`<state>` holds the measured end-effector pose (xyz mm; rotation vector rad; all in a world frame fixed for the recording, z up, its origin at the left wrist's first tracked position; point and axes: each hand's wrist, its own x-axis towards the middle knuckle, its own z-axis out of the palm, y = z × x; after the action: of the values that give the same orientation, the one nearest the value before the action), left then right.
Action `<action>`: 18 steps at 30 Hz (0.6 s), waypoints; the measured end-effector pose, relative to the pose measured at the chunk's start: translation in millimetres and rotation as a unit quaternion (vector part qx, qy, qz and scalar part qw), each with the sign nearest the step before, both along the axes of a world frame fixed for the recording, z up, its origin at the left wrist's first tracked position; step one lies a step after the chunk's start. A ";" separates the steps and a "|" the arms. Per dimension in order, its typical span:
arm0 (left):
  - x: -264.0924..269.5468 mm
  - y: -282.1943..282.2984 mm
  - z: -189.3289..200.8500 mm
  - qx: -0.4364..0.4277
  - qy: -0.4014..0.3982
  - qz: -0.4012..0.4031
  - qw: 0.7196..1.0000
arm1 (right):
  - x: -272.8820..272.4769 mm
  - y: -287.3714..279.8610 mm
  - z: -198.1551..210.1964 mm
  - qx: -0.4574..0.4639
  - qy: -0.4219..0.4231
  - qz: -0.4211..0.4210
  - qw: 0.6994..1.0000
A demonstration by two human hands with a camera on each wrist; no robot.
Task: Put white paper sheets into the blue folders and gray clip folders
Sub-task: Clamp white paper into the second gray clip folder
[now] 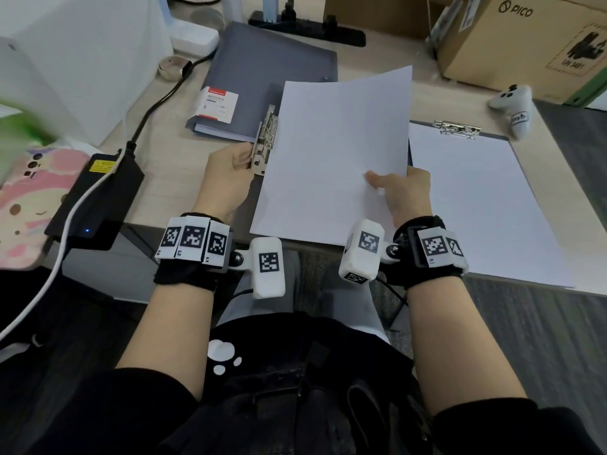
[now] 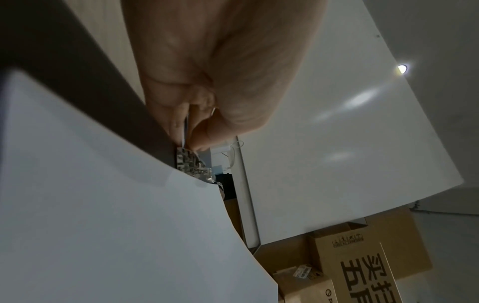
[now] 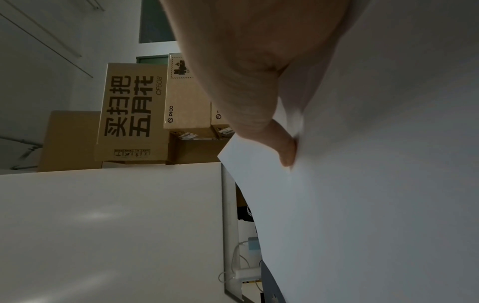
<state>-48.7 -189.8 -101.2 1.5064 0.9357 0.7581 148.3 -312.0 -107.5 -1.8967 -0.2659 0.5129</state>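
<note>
A white paper sheet [image 1: 331, 159] is held tilted above the desk. My right hand [image 1: 402, 192] pinches its right edge, thumb on top; the thumb [image 3: 282, 143] presses the sheet [image 3: 376, 184] in the right wrist view. My left hand [image 1: 230, 169] pinches the lever of a metal clip [image 1: 264, 139] at the sheet's left edge; the left wrist view shows the fingertips [image 2: 191, 133] on that clip [image 2: 189, 162], beside the sheet [image 2: 103, 225]. The sheet hides most of the folder under the clip. A gray folder [image 1: 262, 77] lies closed behind. At right a gray clipboard's clip [image 1: 456, 129] holds white paper [image 1: 476, 198].
A black power brick [image 1: 95, 201] with cables and a pink pad [image 1: 29, 205] lie at the left. A white controller [image 1: 512, 106] and cardboard boxes [image 1: 525, 41] stand at the back right. A white box [image 1: 82, 60] stands at the back left. The desk's front edge is just below my wrists.
</note>
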 end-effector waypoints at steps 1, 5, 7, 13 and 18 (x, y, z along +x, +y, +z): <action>-0.8 1.4 -2.8 -0.003 -0.003 0.005 1.000 | -0.4 1.2 -0.3 -0.002 -0.004 0.001 1.000; -4.6 3.9 -11.8 -0.007 -0.021 -0.009 1.000 | -2.4 5.2 -2.7 -0.014 -0.024 0.013 1.000; -6.8 3.6 -15.0 -0.010 -0.042 -0.023 0.999 | -4.3 6.4 -3.7 -0.023 -0.033 0.017 0.999; -11.7 6.3 -23.2 -0.018 -0.068 -0.037 0.997 | -8.4 6.8 -6.1 -0.040 -0.072 0.030 0.996; -14.0 7.8 -24.9 -0.017 -0.052 -0.049 0.997 | -9.8 7.6 -9.1 -0.054 -0.102 0.027 0.993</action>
<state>-62.7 -182.0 -126.1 1.4576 0.7878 0.7389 138.5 -304.4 -116.6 -2.0545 -0.4307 0.3762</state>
